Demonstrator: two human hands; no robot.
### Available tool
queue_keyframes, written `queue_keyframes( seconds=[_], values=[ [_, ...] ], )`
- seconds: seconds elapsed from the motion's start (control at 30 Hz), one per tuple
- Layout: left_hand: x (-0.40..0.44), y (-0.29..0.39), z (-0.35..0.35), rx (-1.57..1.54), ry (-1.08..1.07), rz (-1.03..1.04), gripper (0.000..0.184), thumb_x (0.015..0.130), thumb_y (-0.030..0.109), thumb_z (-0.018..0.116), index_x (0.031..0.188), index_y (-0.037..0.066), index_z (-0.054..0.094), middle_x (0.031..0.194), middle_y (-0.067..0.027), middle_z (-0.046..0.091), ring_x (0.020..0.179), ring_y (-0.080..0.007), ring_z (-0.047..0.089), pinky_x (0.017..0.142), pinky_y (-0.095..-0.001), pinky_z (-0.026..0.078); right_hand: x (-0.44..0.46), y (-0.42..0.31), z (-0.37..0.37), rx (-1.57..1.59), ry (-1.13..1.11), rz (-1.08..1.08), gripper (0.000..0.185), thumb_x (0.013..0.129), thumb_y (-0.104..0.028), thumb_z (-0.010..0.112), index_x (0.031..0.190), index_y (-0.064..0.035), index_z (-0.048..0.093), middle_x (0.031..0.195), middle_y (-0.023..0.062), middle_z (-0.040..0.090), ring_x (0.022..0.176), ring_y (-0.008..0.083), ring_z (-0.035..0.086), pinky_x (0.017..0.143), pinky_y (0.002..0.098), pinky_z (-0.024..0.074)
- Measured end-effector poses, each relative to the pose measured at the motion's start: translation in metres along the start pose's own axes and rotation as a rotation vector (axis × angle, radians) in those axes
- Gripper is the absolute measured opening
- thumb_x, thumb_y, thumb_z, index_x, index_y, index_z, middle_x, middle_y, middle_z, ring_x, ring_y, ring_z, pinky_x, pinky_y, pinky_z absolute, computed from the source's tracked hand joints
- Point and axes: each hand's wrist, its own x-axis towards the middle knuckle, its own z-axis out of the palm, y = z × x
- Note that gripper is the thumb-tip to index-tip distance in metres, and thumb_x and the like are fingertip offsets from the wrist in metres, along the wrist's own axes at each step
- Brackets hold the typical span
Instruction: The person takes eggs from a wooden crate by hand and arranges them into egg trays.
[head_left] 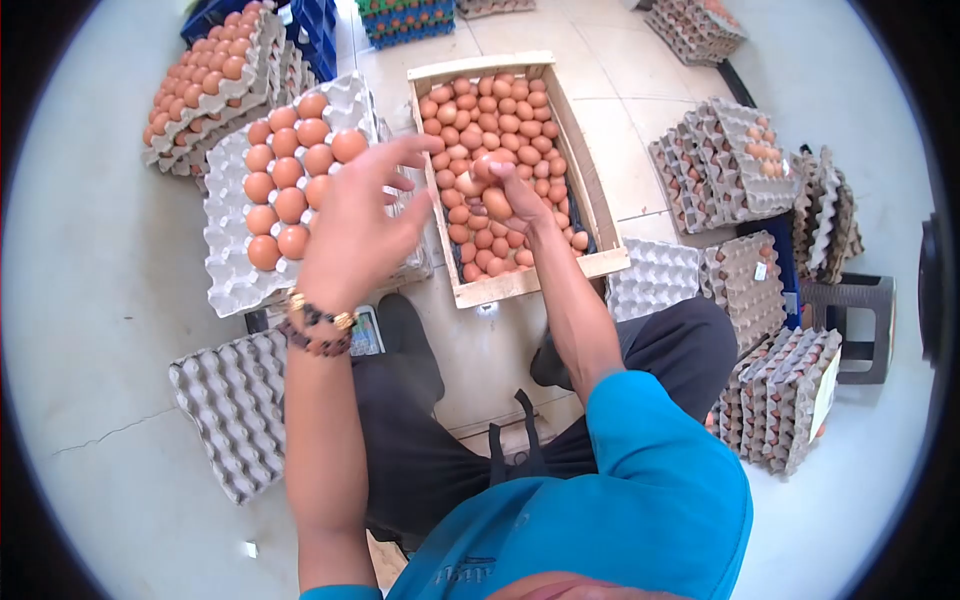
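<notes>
R hand [522,198] w/ eggs [496,205], crate [500,290] (below)

Pale tiled floor [110,330] all around me, thin crack [110,436] running through it at my left; wooden crate [500,288] of brown eggs [510,123] resting on it, straight ahead of me; grey pulp egg tray [235,410] lying at my left, small white scrap [251,548] near it; at my right, stack of pulp egg trays [775,400] and grey plastic stool [868,295]

A single head-worn camera looks forward and down over the lap [420,430] toward the nearby crate [495,288].
</notes>
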Motion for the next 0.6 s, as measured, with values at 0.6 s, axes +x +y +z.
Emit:
queue_keyframes(
  seconds=[0.6],
  values=[
    [-0.003,-0.006,-0.03,-0.352,0.163,0.089,0.056,0.083,0.007,0.075,0.134,0.006,0.052,0.117,-0.0089,0.061,0.099,-0.0092,0.061,0.077,-0.0223,0.053,-0.085,-0.175,0.138,-0.888,-0.189,-0.102,0.027,0.097,-0.03,0.059,0.111,-0.0066,0.058,0.102,0.0031,0.061,0.09,0.0098,0.06,0.077,0.0237,0.0497]
  ],
)
